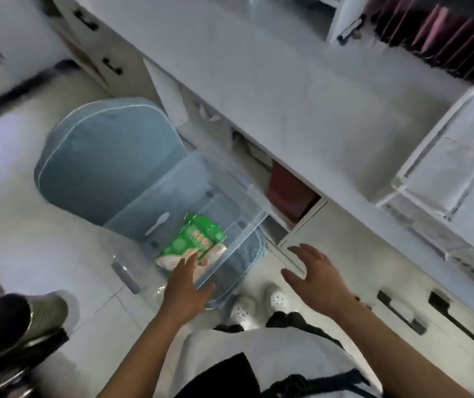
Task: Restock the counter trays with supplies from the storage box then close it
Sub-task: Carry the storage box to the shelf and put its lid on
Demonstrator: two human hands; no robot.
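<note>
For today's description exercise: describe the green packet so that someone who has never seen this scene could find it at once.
Start at the long white counter, then look down to the clear plastic storage box standing on the floor in front of it. The green packet lies inside the box, by the left hand's fingertips. It is the only bright green, printed thing among pale surroundings.

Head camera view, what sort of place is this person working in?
Probably a clinic or salon service room, though that is a guess. A long white counter carries white trays, with handled cabinets below, and a clear storage box holding a green packet sits on a blue stool.
</note>
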